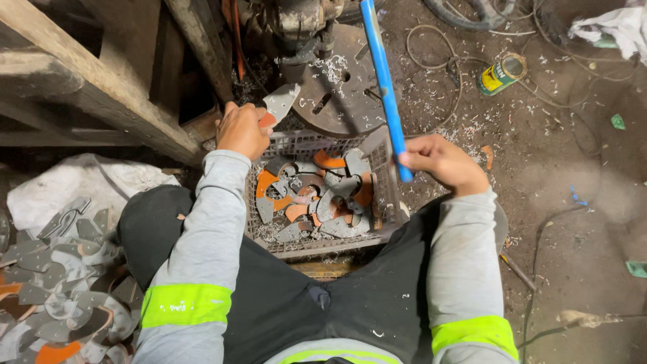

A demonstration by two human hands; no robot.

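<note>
My left hand (pixel 241 129) grips a flat grey metal piece (pixel 278 103) with an orange end, holding it up near the round metal table (pixel 337 91) of a drilling machine. My right hand (pixel 441 160) is closed around the lower end of a long blue lever handle (pixel 382 74) that slants up toward the machine. Between my knees stands a grey plastic crate (pixel 385 176) holding several curved grey and orange metal pieces (pixel 317 195). I wear grey sleeves with yellow reflective bands and dark trousers.
A heap of similar metal pieces (pixel 60 283) lies at the lower left beside a white sack (pixel 74 185). Wooden beams (pixel 101 87) run at the upper left. A tin can (pixel 500 73), cables, metal shavings and a white rag (pixel 610 27) lie on the dirt floor to the right.
</note>
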